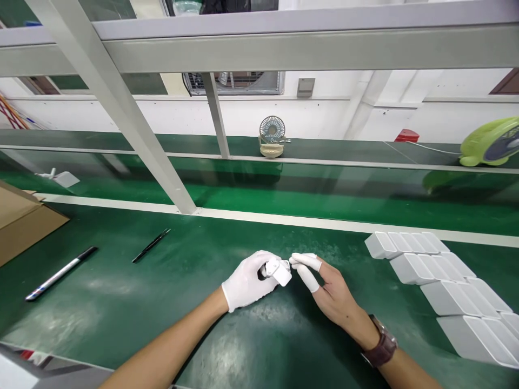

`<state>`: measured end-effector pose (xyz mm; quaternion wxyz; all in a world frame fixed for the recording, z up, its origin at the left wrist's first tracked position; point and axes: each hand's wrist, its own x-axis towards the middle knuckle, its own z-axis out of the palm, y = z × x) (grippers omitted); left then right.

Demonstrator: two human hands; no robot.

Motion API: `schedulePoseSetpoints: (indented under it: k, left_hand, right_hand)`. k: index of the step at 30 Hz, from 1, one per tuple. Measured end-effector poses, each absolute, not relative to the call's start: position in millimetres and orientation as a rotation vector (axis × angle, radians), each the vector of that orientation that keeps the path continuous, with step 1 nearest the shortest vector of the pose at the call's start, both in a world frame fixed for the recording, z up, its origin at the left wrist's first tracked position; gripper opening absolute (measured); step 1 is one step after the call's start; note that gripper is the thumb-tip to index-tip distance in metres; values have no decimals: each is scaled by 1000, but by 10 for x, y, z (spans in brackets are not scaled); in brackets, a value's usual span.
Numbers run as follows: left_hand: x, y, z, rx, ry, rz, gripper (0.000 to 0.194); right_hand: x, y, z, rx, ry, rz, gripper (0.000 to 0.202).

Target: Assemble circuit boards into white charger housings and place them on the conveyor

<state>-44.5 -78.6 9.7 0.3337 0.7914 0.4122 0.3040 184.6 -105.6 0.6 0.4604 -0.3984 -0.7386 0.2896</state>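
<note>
My left hand, in a white glove, is closed around a small white plastic part. The part has a flat, rounded face turned toward me, and the glove hides its left end. My right hand wears white finger cots and a watch on the wrist. Its thumb and fingertips come together in a pinch at the right edge of the part. Whether something tiny sits between those fingertips, I cannot tell. Both hands are just over the green tabletop.
White rectangular trays stand in rows at right. To the left lie black tweezers, a marker-like pen and a cardboard box. A slanted metal post rises behind the table. Farther back are a small fan and a green fan.
</note>
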Motion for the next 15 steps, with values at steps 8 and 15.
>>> schedulePoseSetpoints:
  k: [8, 15]
  left_hand:
    - [-449, -813, 71, 1733, 1099, 866, 65]
    - [-456, -835, 89, 1593, 1115, 1041, 67]
  right_hand:
    - [1783, -1031, -133, -912, -2012, 619, 42]
    - [1786, -1046, -145, -835, -2200, 374, 51]
